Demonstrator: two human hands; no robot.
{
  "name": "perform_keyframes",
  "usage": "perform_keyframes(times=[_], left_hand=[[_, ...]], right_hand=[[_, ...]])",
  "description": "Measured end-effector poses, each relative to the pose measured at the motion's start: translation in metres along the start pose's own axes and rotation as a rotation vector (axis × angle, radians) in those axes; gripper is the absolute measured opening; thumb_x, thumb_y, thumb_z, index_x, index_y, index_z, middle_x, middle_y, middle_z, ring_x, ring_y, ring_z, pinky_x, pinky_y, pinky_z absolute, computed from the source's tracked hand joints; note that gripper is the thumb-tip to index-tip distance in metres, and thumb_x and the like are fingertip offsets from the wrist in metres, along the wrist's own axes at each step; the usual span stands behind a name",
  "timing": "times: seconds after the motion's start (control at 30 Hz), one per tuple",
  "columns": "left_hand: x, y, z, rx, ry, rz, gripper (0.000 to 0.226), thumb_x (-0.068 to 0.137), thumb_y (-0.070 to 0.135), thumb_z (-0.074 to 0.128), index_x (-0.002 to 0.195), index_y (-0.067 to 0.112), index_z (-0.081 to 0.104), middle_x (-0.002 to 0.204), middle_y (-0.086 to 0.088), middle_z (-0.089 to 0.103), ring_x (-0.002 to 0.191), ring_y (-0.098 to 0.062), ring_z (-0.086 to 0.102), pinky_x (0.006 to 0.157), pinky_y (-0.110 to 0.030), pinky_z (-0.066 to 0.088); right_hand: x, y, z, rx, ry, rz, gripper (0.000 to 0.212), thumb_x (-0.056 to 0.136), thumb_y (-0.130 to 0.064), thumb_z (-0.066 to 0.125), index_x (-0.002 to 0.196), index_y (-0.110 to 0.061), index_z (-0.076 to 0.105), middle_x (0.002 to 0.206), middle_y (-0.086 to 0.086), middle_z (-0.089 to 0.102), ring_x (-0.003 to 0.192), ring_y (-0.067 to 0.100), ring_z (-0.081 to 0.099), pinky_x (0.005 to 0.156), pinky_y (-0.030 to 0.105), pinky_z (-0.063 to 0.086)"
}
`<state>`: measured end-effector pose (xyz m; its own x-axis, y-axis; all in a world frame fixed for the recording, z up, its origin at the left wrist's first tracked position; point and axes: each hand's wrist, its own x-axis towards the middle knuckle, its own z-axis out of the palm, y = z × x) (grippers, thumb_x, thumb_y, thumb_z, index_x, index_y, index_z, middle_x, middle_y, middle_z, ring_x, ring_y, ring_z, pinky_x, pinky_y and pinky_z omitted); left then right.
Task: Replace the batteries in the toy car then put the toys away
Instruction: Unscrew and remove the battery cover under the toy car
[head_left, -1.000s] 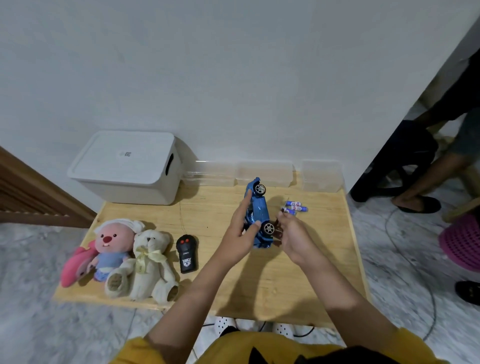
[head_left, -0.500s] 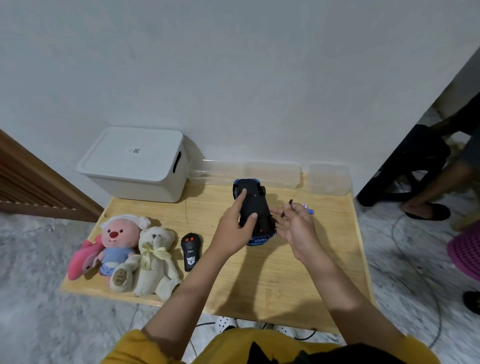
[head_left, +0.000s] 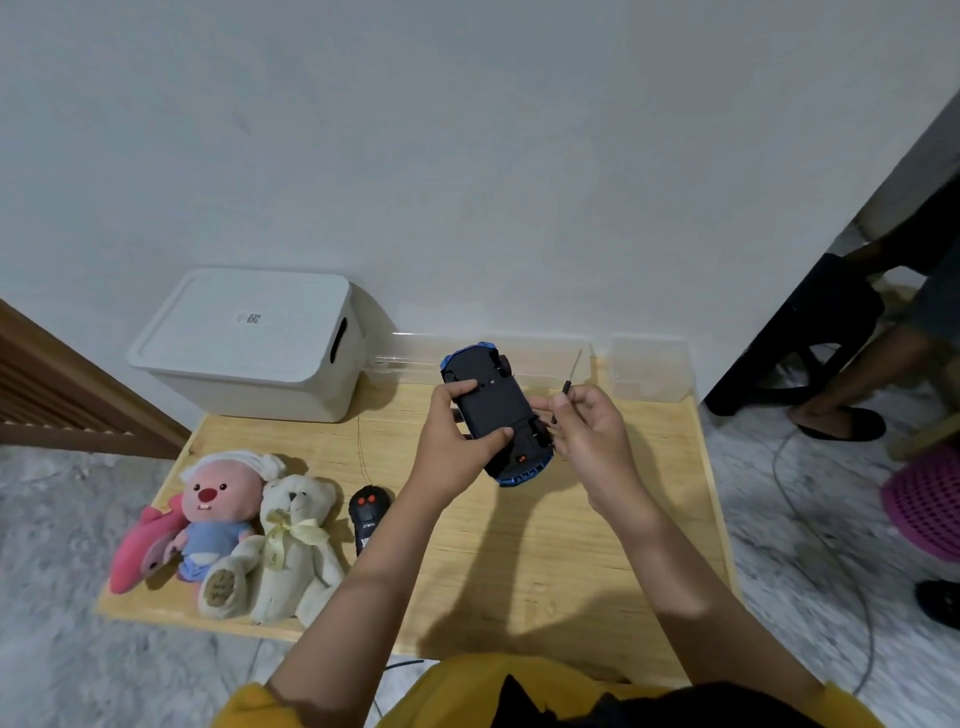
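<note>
Above the middle of the wooden table (head_left: 545, 561), I am seeing the left hand (head_left: 449, 447) gripping the blue toy car (head_left: 493, 410) upside down, its black underside facing up, fingers and thumb curled around its body. Just right of the car, the right hand (head_left: 592, 441) is pinching a thin black screwdriver (head_left: 563, 389) between its fingertips. Nearer and to the left, a black remote (head_left: 368, 514), a cream bear (head_left: 293, 540) and a pink plush (head_left: 218, 514) are lying on the table, with a white lidded box (head_left: 249, 343) standing at the far left.

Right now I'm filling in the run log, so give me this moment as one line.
step: battery swap | left hand: holds toy car underside up | right hand: pinches screwdriver | storage box: lid on
</note>
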<state>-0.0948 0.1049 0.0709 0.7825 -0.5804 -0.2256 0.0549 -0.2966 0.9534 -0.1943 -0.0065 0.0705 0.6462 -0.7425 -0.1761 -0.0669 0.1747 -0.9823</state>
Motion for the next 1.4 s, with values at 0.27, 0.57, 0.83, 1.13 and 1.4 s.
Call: perform_keyframes(times=[0.27, 0.57, 0.83, 1.13, 1.4], left_hand=[[-0.005, 0.02, 0.004, -0.064, -0.009, 0.016, 0.06, 0.068, 0.003, 0.081, 0.11, 0.028, 0.046, 0.108, 0.001, 0.055, 0.101, -0.027, 0.062, 0.078, -0.044, 0.058], [-0.017, 0.044, 0.0, -0.014, -0.006, 0.084, 0.056, 0.071, 0.004, 0.079, 0.108, 0.026, 0.042, 0.104, 0.003, 0.056, 0.087, -0.023, 0.065, 0.077, -0.042, 0.057], [-0.028, 0.06, -0.003, 0.055, 0.012, 0.139, 0.054, 0.073, 0.007, 0.078, 0.109, 0.026, 0.041, 0.103, 0.01, 0.053, 0.083, -0.018, 0.065, 0.074, -0.039, 0.057], [-0.036, 0.066, -0.004, 0.081, 0.03, 0.168, 0.054, 0.074, 0.005, 0.077, 0.107, 0.027, 0.04, 0.1, 0.013, 0.051, 0.084, -0.024, 0.065, 0.073, -0.041, 0.057], [-0.04, 0.065, -0.005, 0.085, 0.047, 0.156, 0.057, 0.072, 0.004, 0.078, 0.109, 0.027, 0.042, 0.098, 0.015, 0.05, 0.078, -0.015, 0.064, 0.071, -0.038, 0.057]], right_hand=[[-0.006, -0.031, -0.005, -0.183, 0.166, -0.259, 0.014, 0.087, -0.015, 0.065, 0.083, -0.028, 0.068, 0.07, -0.015, 0.066, 0.064, 0.011, 0.058, 0.064, 0.047, 0.058], [-0.009, -0.056, 0.004, 0.155, 0.192, -0.289, 0.012, 0.079, 0.003, 0.069, 0.09, -0.002, 0.068, 0.071, -0.004, 0.067, 0.063, 0.006, 0.06, 0.06, 0.02, 0.053], [-0.013, -0.059, 0.012, 0.088, 0.174, -0.417, 0.011, 0.091, -0.007, 0.058, 0.086, -0.013, 0.065, 0.077, 0.003, 0.066, 0.073, 0.011, 0.065, 0.07, 0.027, 0.057], [-0.016, -0.055, 0.017, -0.056, 0.207, -0.563, 0.011, 0.09, -0.015, 0.057, 0.09, -0.024, 0.063, 0.086, -0.002, 0.066, 0.077, 0.019, 0.067, 0.07, 0.038, 0.058], [-0.018, -0.052, 0.017, -0.094, 0.185, -0.567, 0.011, 0.089, -0.015, 0.057, 0.09, -0.023, 0.064, 0.087, 0.007, 0.066, 0.082, 0.021, 0.067, 0.073, 0.039, 0.058]])
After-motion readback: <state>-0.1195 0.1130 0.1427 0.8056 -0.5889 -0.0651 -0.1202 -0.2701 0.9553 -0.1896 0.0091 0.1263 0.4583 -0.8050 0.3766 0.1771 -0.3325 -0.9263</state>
